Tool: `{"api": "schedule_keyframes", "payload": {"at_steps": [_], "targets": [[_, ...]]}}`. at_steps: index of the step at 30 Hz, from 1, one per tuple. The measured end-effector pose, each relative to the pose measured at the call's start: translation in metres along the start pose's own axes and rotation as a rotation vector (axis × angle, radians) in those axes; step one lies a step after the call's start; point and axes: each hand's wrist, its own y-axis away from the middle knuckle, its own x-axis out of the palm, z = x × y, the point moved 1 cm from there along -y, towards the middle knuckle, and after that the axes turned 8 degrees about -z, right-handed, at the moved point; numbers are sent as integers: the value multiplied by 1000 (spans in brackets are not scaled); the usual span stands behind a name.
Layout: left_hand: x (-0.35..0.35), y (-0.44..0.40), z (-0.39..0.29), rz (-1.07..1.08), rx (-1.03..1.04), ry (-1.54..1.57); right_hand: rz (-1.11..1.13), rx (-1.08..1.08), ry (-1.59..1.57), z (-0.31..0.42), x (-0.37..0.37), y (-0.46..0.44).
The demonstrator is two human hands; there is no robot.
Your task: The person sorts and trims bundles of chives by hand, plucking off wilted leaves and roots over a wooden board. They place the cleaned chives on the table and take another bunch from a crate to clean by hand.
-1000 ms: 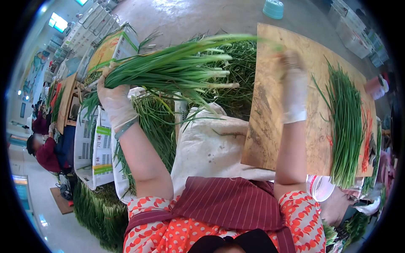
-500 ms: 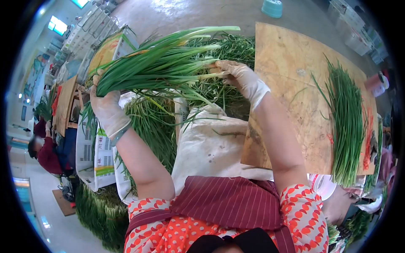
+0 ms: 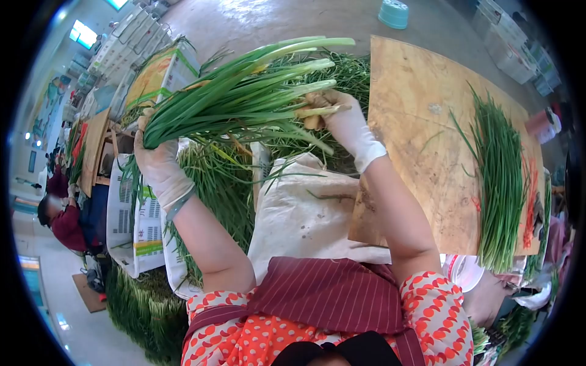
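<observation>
My gloved left hand [image 3: 160, 168] is wrapped round the leafy end of a bunch of garlic chives [image 3: 226, 100], held up above a crate. The bunch lies sideways, its pale stem ends fanned out to the right. At those ends my gloved right hand [image 3: 347, 125] has its fingers curled together on a pale stem; the glove's fingertips look soiled. Below my left hand, more chives [image 3: 217, 177] fill a white plastic crate [image 3: 125, 213]. Behind the bunch and right hand lies a heap of loose green leaves [image 3: 351, 70].
To the right is a wooden board [image 3: 421, 152] with a neat row of chives [image 3: 500, 177] and red ties [image 3: 530, 201]. White cloth [image 3: 305, 213] hangs before me. A co-worker [image 3: 67, 226] is at far left. A teal basin [image 3: 393, 13] stands on the floor.
My right hand has turned and shifted slightly down, its fingers curling in at the stem ends. The stems have fanned out more. My left hand keeps its hold, slightly lower.
</observation>
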Motion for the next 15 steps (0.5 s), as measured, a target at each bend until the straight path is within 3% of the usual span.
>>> {"api": "schedule_keyframes", "payload": {"at_steps": [2,5,7,11,13,15], "targets": [[7,17,7,74,-208,126,-29,9,-125,-7,-18,-2],[1,5,-3,50,-152,189,-321,67,-293,1,-57,0],[5,15,-7,53,-125,142,-481,-73,-437,-31,-105,-15],[14,26,0,50,-30,120,-577,-83,-320,-43,-107,-37],[14,23,-5,63,-103,120,-297,-303,315,-30,-75,-33],[11,18,-6,75,-175,115,12,-411,503,-12,-36,-23]]}}
